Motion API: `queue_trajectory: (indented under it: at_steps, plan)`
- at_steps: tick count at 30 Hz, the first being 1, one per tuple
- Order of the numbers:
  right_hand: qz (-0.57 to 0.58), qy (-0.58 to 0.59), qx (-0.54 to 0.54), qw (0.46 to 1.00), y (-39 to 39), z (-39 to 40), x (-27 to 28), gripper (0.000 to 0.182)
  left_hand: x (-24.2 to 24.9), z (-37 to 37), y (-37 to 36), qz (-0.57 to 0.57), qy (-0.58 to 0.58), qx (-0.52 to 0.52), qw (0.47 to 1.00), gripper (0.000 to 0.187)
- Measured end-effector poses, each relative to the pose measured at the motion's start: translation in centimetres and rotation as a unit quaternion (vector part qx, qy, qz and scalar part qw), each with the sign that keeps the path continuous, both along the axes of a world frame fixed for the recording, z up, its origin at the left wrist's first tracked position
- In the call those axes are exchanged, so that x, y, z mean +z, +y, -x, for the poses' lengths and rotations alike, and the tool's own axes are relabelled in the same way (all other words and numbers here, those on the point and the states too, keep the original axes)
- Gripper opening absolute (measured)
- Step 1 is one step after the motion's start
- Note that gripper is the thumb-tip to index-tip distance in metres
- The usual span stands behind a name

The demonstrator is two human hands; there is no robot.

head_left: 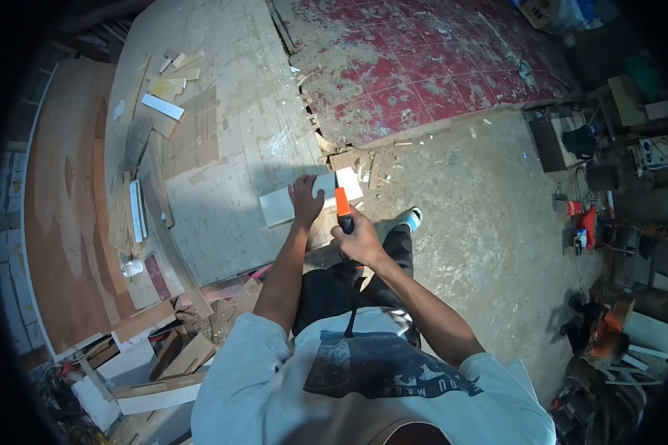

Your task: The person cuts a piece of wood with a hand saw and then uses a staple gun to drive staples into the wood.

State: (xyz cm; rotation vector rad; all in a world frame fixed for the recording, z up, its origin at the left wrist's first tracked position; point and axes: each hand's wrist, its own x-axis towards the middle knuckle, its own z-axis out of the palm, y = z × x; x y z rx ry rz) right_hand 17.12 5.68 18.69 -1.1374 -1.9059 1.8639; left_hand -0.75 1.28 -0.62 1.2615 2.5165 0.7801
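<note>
My left hand rests flat with fingers spread on a pale rectangular panel at the edge of a large worn work surface. My right hand grips the dark handle of a tool with an orange body, whose end points at the panel's right side beside my left hand. A white piece lies just beyond the tool's tip. Whether the tool touches the panel is hidden.
Wood offcuts and strips lie scattered at the far left of the surface. A big brown board leans at the left. A peeling red panel lies ahead. Tools and machines crowd the right; scrap boards pile below left.
</note>
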Motion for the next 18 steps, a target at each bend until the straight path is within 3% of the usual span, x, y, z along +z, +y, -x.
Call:
queue_trajectory:
  at_steps: [2, 3, 6, 12, 18]
  plan:
    - [-0.013, -0.004, -0.005, 1.0, -0.2, 0.1, 0.1, 0.024, -0.4, 0.2, 0.7, -0.141, -0.011, 0.006, 0.99, 0.035]
    - [-0.024, -0.015, 0.003, 1.0, -0.2, 0.2, 0.2, 0.024, -0.4, -0.2, 1.2, -0.138, 0.03, 0.016, 0.99, 0.024]
    - [-0.024, -0.01, -0.001, 1.0, -0.6, 0.0, -0.1, 0.026, -0.3, -0.9, 2.1, -0.076, 0.079, 0.067, 0.992, 0.019]
    - [-0.007, -0.067, 0.026, 0.997, -0.7, -1.0, 0.2, 0.029, -0.6, -0.6, 2.5, -0.02, 0.151, 0.092, 0.984, 0.014]
    - [0.0, -0.048, 0.013, 0.999, 0.2, -0.5, 0.3, 0.024, -0.7, 0.4, 3.4, -0.028, 0.166, 0.08, 0.982, 0.015]
